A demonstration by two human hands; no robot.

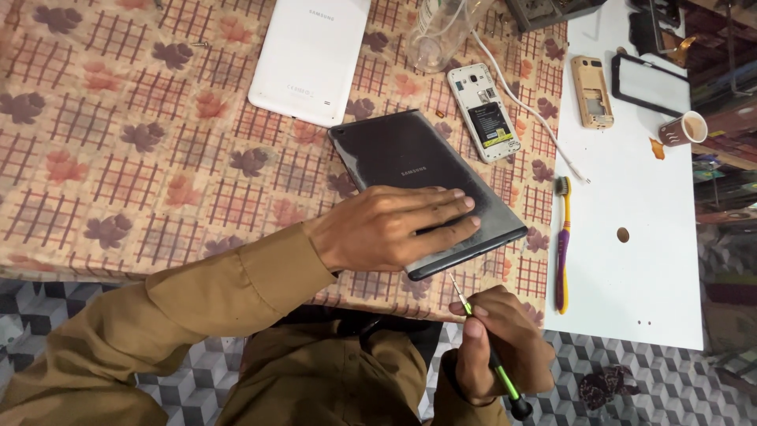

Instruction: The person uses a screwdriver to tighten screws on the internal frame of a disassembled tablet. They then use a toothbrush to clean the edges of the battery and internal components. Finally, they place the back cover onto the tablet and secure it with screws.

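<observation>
Right hand: nearest the camera, the right hand sits just off the near edge of the surface, its grip pinched around a green-handled screwdriver with a black end cap.
Screwdriver axis: the shaft slants up and to the left from the fist, its thin metal tip at the near long edge of the dark tablet; whether it touches the edge I cannot tell.
Left hand: the left hand lies flat on the tablet's back near its near corner, fingers spread slightly and pressing down, holding nothing.
Tablet position: it lies back up on the patterned cloth near the near edge, long axis running diagonally from far left to near right.
Key relation: the tablet lies just beyond and left of the right hand; the left hand is already on it, the right reaches it only through the tool.
White tablet: the white tablet lies back up toward the far edge, apart from the dark one.
Opened phone: the white phone lies back cover off, showing a dark battery with a yellow label patch.
Other items: a toothbrush with a purple and yellow handle and a tan phone shell lie on the white board at the right edge.
</observation>
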